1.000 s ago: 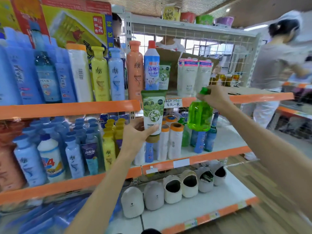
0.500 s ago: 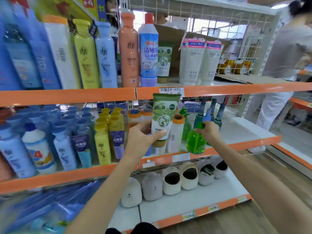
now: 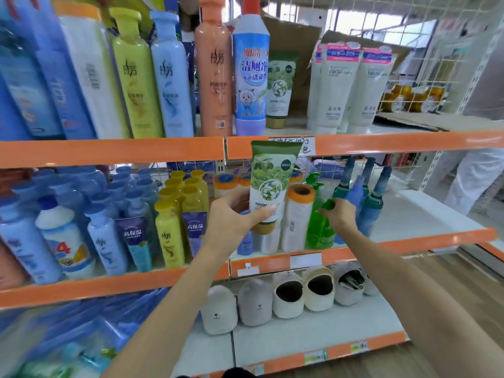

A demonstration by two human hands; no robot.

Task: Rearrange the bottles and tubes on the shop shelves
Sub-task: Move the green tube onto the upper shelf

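My left hand [image 3: 234,222] grips a green and white tube [image 3: 270,184] with a gold cap, held cap-down in front of the middle shelf [image 3: 381,248]. My right hand [image 3: 339,216] is closed around the neck of a green pump bottle [image 3: 319,230], which stands on the middle shelf beside white orange-capped bottles [image 3: 298,216]. A matching green tube [image 3: 279,88] stands on the top shelf [image 3: 381,141] next to a blue cleaner bottle [image 3: 251,69].
Tall shampoo bottles [image 3: 136,77] fill the top shelf's left; white facial tubes [image 3: 351,85] stand at right. Dark teal bottles [image 3: 373,197] stand right of my right hand. Slippers [image 3: 289,296] line the bottom shelf. A person [image 3: 480,181] stands at far right.
My right hand has carried the green pump bottle down from top-shelf height and set it on the middle shelf. My left hand has kept the tube roughly in place.
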